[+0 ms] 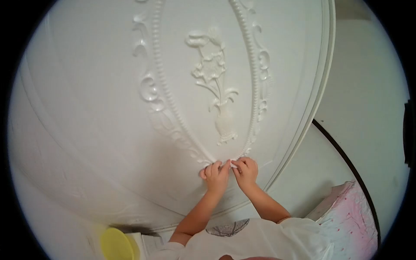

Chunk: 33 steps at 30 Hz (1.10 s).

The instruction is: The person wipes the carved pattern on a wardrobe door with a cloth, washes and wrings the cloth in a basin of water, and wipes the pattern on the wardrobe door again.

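A large glossy white panel (108,108) carries a raised oval border of beads and scrolls (174,102). Inside the oval is a relief of flowers in a vase (224,117). At the oval's lower tip, my left hand (216,175) presses against the panel with its fingers bent and drawn together. Close beside it on the right, my right hand (245,172) pinches a small white piece (233,164) at the beaded edge. The fingertips of both hands nearly meet there. My fingers mostly cover that piece, so its kind is unclear, and what the left fingers grip is hidden.
Below left stands a yellow round container (116,245) near a white box-like object. At lower right is a block covered in pink-stained white wrapping (346,216). A dark hose or cable (342,151) curves down past the panel's right edge.
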Tool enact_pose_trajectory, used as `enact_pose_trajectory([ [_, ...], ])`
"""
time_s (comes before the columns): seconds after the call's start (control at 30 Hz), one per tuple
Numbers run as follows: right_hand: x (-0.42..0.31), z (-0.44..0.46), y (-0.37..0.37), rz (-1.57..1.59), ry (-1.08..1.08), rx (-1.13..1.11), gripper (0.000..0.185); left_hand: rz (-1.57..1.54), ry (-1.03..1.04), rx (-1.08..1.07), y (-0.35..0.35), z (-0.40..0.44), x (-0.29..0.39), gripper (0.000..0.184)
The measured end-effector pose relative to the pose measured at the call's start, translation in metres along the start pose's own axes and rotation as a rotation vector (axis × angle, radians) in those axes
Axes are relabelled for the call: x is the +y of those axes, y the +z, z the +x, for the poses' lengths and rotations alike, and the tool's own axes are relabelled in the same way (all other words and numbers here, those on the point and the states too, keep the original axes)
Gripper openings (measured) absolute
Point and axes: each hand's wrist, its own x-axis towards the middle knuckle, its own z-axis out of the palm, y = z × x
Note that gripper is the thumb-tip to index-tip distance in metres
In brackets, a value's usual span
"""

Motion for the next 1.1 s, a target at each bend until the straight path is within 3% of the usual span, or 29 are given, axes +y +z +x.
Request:
enact_pose_trajectory([
  [0.1, -0.003, -0.001, 0.001, 0.042, 0.153, 0.071, 0.025, -0.017, -0.008, -0.012, 0.000, 0.002, 0.004, 0.023],
  [0.2, 0.002, -0.005, 0.006, 0.145, 0.145, 0.070, 0.025, 0.012, -0.032, 0.018, 0.000, 0.002, 0.006, 0.021],
  [0.4, 0.022, 0.010, 0.003, 0.115, -0.057, 0.085, 0.024, -0.013, 0.021, 0.036, 0.003, 0.021, 0.009, 0.013],
  [0.6, 0.052, 0.042, 0.004, 0.009, -0.300, 0.257, 0.022, -0.026, 0.100, 0.240, 0.054, 0.040, 0.013, 0.008],
  [0.63, 0.004, 0.047, -0.030, 0.098, -0.301, 0.270, 0.022, 0.073, 0.118, 0.231, -0.011, 0.057, 0.031, 0.007],
  [1.1, -0.036, 0.133, -0.072, 0.049, -0.354, 0.475, 0.017, 0.107, 0.180, 0.427, -0.045, 0.155, 0.057, 0.011],
])
